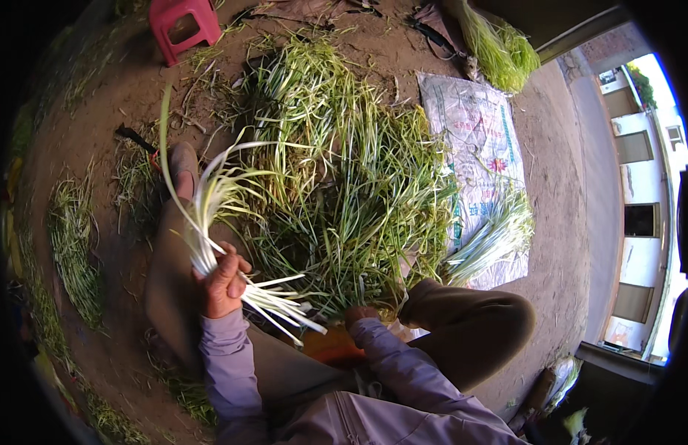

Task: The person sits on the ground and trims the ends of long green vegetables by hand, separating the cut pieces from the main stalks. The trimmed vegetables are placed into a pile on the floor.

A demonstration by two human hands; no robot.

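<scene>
My left hand is closed round a bunch of chive-like stalks. Their white ends stick out to the right of the fist, and the pale green leaves fan up and away. In front of me spreads a large loose heap of similar green and yellowing stalks. My right hand reaches down at the heap's near edge, between my knees. Its fingers are hidden among the leaves and shade, so I cannot make out what it touches.
On the right, a white printed woven sack lies flat with a bundle of white-stemmed stalks on it. Another bundle lies at the far right. A pink plastic stool stands far left. More stalks lie along the left.
</scene>
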